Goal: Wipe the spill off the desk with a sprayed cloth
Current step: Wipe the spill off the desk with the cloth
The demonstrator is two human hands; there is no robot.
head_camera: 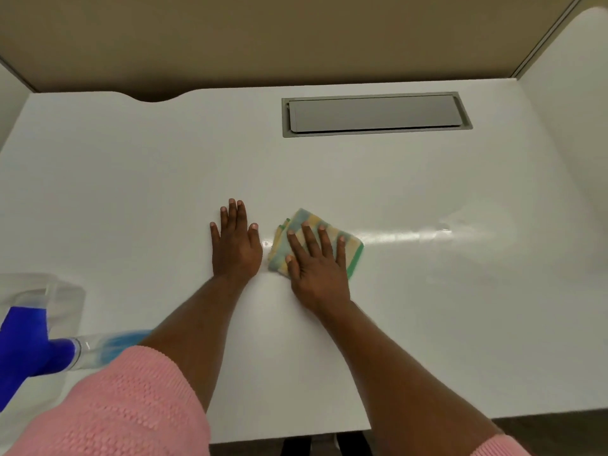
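Note:
A folded cloth point(352, 245) with yellow, pale blue and green checks lies on the white desk point(164, 192) near the middle. My right hand point(317, 268) presses flat on it with fingers spread. My left hand point(235, 245) rests flat on the bare desk just left of the cloth, fingers apart, holding nothing. A wet, shiny streak point(411, 235) runs from the cloth's right edge toward the right. A small wet spot point(267, 244) shows between my two hands.
A spray bottle point(36, 343) with a blue trigger head and clear body lies at the desk's front left. A grey cable hatch point(375, 114) is set into the desk at the back right. Beige partition walls close the back and right sides.

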